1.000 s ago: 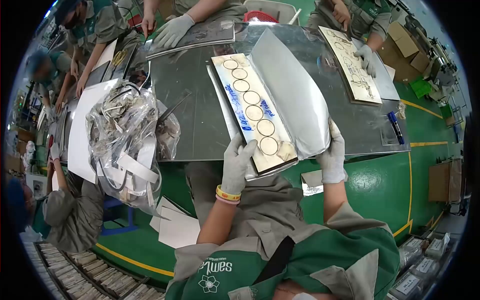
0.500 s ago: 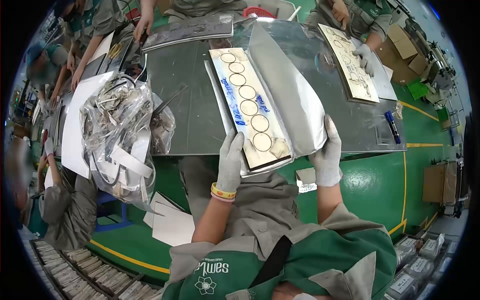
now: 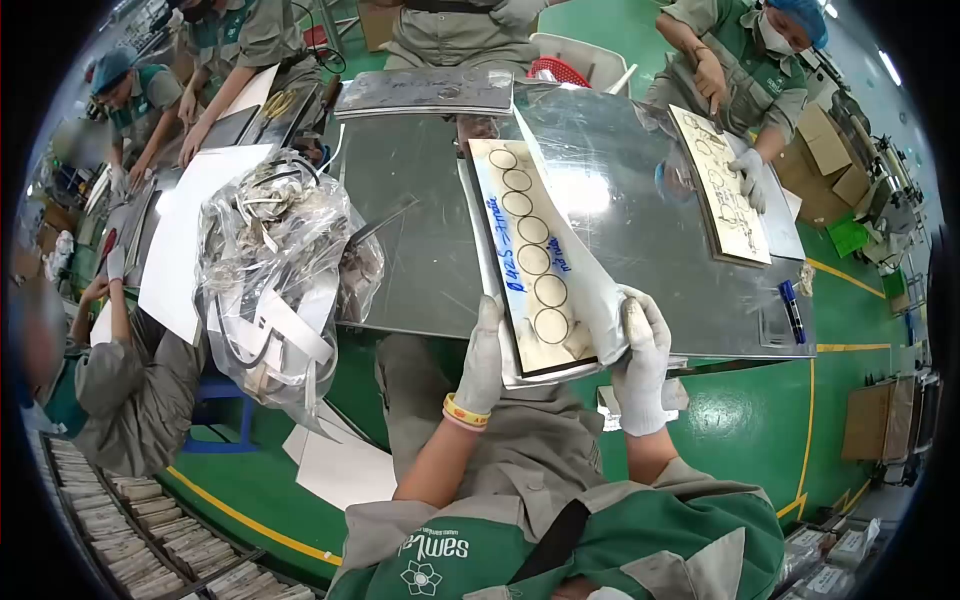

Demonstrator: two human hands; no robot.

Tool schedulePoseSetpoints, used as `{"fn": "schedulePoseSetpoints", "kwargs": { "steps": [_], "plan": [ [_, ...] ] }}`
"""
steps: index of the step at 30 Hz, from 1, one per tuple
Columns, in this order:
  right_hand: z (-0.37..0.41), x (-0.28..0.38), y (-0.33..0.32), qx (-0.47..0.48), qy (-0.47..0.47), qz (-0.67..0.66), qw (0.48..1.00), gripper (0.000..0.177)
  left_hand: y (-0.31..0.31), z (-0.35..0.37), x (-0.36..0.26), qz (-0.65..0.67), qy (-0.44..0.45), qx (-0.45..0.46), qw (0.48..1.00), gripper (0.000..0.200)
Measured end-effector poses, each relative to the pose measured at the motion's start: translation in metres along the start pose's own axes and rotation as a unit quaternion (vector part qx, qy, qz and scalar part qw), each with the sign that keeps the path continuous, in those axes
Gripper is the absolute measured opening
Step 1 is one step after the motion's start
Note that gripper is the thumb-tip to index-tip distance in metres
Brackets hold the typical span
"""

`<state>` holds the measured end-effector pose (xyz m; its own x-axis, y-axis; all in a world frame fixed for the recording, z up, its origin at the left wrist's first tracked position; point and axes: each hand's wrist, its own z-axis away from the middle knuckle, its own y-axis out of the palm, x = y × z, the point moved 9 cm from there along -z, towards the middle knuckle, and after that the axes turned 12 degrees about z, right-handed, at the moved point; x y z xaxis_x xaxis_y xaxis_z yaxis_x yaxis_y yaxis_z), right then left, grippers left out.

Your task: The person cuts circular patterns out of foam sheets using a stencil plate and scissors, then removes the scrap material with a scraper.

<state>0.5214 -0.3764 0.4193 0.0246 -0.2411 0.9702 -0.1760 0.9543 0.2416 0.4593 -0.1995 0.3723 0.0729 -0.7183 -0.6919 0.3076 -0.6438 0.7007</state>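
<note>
A head-worn view is looking down over a steel table (image 3: 430, 250) in a busy workshop. At the table's left edge a large white sheet (image 3: 185, 235) is lying flat. Just beside it, a clear plastic bag (image 3: 275, 265) stuffed with strips and offcuts is bulging over the near edge. Along the far edge, a grey stack of panels (image 3: 425, 92) is resting in front of a co-worker.

At the middle of the near edge, the person is holding a pale board (image 3: 530, 255) bearing a column of drawn circles with blue handwriting beside them. Its near end is overhanging the near edge above the person's lap, and its far end is pointing toward the far edge. Whether that far end is touching the table cannot be told.

The left hand (image 3: 482, 360), wearing a pale glove with yellow and pink bands at the wrist, is clasping the board's near left corner, fingers lying up its left side. A silvery sheet (image 3: 590, 270) is curling up along the board's right side. The right hand (image 3: 640, 365), also gloved, is gripping the near right corner, wrapping over board and silvery sheet together.

Toward the right edge, a second board (image 3: 725, 185) with cut-out shapes is lying flat, with a co-worker's gloved hand (image 3: 748, 165) pressing on it. Near the near right corner, a blue marker (image 3: 790, 310) is lying on the table.
</note>
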Motion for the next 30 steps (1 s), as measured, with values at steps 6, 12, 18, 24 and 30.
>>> {"fn": "schedulePoseSetpoints", "kwargs": {
  "steps": [6,12,18,24,30],
  "plan": [
    [-0.001,0.002,-0.009,-0.024,0.005,-0.016,1.000,0.032,0.005,0.005,-0.005,-0.047,-0.002,0.016,0.999,0.050],
    [-0.009,-0.019,-0.057,-0.072,0.083,-0.249,0.962,0.037,-0.001,0.016,-0.001,0.022,-0.023,0.066,0.997,0.054],
    [0.005,-0.029,-0.056,0.066,0.145,-0.281,0.946,0.016,-0.017,0.019,0.007,-0.040,-0.043,0.055,0.997,0.053],
    [-0.008,-0.026,-0.046,0.043,0.123,-0.088,0.988,0.036,-0.023,0.022,0.015,-0.063,-0.042,0.066,0.995,0.054],
    [-0.027,0.001,-0.006,0.137,0.010,0.048,0.989,0.086,-0.026,0.024,0.021,-0.038,-0.048,0.064,0.996,0.055]
  ]
}}
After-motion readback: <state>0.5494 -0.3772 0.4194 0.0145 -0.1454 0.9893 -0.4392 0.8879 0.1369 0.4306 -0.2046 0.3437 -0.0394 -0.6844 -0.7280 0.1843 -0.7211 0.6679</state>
